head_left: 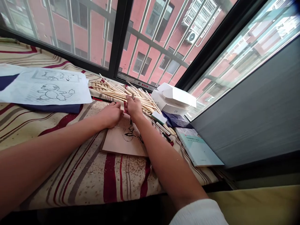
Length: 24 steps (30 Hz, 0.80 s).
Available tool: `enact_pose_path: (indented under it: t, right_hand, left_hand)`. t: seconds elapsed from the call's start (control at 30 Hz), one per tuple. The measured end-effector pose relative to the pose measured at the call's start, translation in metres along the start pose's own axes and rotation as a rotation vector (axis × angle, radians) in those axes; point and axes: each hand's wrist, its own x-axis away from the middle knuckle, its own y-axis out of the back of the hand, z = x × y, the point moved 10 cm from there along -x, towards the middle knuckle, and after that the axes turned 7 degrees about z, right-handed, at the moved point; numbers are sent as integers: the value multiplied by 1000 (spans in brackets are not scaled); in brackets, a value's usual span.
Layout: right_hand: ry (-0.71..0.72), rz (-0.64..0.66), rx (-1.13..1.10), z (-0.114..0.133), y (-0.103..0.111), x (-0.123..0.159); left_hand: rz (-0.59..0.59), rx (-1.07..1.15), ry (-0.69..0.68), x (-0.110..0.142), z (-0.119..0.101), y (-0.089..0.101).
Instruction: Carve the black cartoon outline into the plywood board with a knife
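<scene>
Striped cloth (86, 168) runs under both hands. Paper sheet (28, 84) lies left of the left hand, drawings face up. Loose sticks (147, 99) are piled just beyond the right hand. Brown board (117, 143) sits flat under both hands, black marks on it. White box (172, 108) is right of the right hand. Left hand (111, 115): fingers curled, can't tell if gripping. Right hand (134, 109): closed on a short handle (133, 96), lower end hidden.

Matt wooden board (117, 141), rumpled cloth (82, 181)
</scene>
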Motion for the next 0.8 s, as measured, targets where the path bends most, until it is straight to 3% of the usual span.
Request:
enact_pose_path:
  t: [0.07,0.17,0.2,0.3,0.43,0.5,0.6,0.8]
  right_hand:
    - [-5,39,-40,-2,-4,-1]
    - [3,305,-130,-1,-27,4]
    - [-5,338,-142,-2,-30,7]
    - [-5,288,-165,1,-24,11]
    - [192,209,-200,37,-8,19]
    - [221,217,-172,47,-5,24]
    - [181,257,-127,42,-9,26]
    - [148,119,-137,19,-9,16]
  left_hand:
    - [11,-14,-8,0,-1,0]
    - [38,-33,-47,-1,-7,0]
    - [45,-40,-52,-1,-8,1]
    - [57,-62,-47,0,-12,5]
    - [44,-86,-17,3,-17,17]
    - [41,-91,-16,5,-20,22]
    - [51,-99,-38,6,-23,25]
    - [49,-107,-62,7,-25,28]
